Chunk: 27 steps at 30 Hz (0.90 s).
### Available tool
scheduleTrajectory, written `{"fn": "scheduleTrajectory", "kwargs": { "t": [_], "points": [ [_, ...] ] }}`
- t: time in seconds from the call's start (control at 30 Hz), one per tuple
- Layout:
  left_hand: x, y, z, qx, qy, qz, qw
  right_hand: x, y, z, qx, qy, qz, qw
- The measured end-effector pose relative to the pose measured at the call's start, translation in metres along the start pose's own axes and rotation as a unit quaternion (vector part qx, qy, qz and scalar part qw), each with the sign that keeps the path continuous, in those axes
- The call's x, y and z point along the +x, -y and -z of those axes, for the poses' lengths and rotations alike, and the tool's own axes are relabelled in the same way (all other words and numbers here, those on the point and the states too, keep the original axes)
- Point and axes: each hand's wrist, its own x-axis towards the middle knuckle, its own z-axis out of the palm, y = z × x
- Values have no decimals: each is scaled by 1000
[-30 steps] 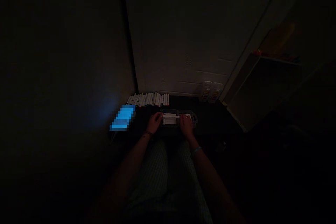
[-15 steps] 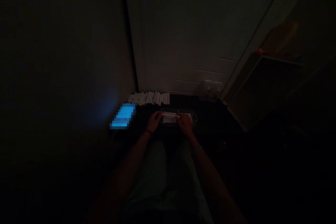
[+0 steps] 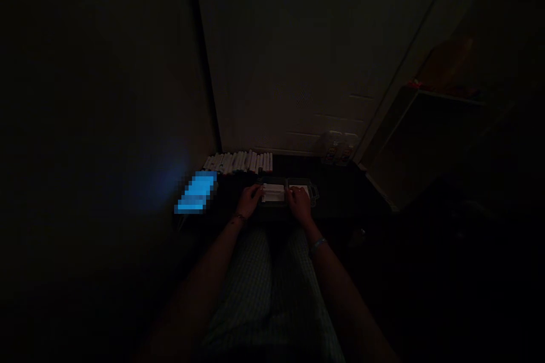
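In dim light, a clear plastic case (image 3: 315, 198) with a handle lies in front of me. White markers (image 3: 273, 197) lie across its left part. My left hand (image 3: 249, 201) is closed, its fingertips pinching the left end of one white marker. My right hand (image 3: 300, 205) is closed at the right end of the same marker, over the case's middle. Another white area shows under and behind my right fingers, too dark to make out. Both thumbs are only partly visible.
A row of several white markers (image 3: 238, 162) lies along the back left of the dark table (image 3: 340, 193). A lit, pixelated screen (image 3: 196, 191) is at the left. Two clear packages (image 3: 339, 148) stand against the wall. A shelf unit (image 3: 392, 142) rises at the right.
The marker between my hands has come down level among the markers in the case; before, it slanted above them. My hands stay at its ends. The view has shifted slightly.
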Motion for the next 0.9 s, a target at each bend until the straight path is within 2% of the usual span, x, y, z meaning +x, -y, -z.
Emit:
{"fn": "scheduleTrajectory", "kwargs": {
  "t": [0.37,0.9],
  "points": [
    [-1,-3,1,8,-13,13,1000,1,-3,-7,-28,1,-13,1000],
    [-2,-5,2,15,-8,22,1000,0,-2,-6,-42,13,-26,999]
  ]
}}
